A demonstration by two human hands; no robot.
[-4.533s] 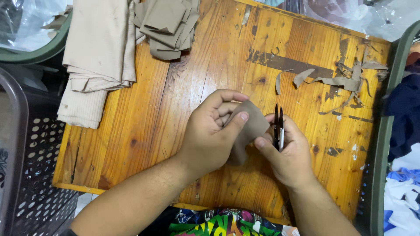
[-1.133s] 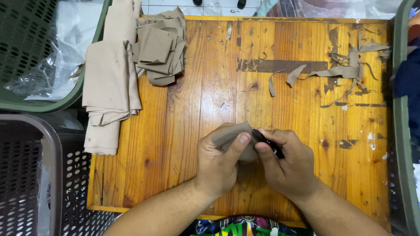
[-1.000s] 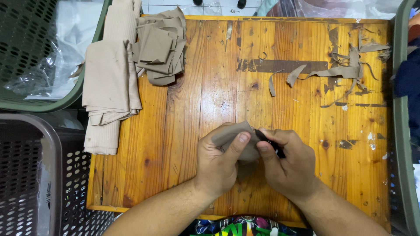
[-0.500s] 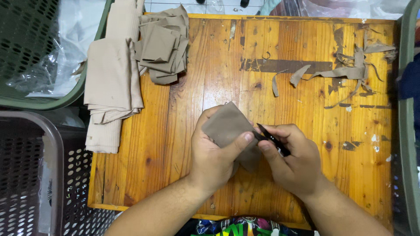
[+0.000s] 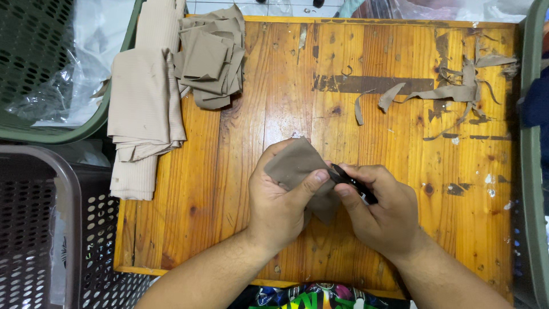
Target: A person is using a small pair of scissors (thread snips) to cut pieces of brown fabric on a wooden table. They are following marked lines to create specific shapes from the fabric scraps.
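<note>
Since a second ago the left hand has lifted and turned the small tan cloth piece, so a broad flat face now shows where only a folded edge peeked out. The black tool in the right hand has shifted slightly lower and right, perhaps clear of the cloth edge now.

Single head view, straight down, close over wooden table
</note>
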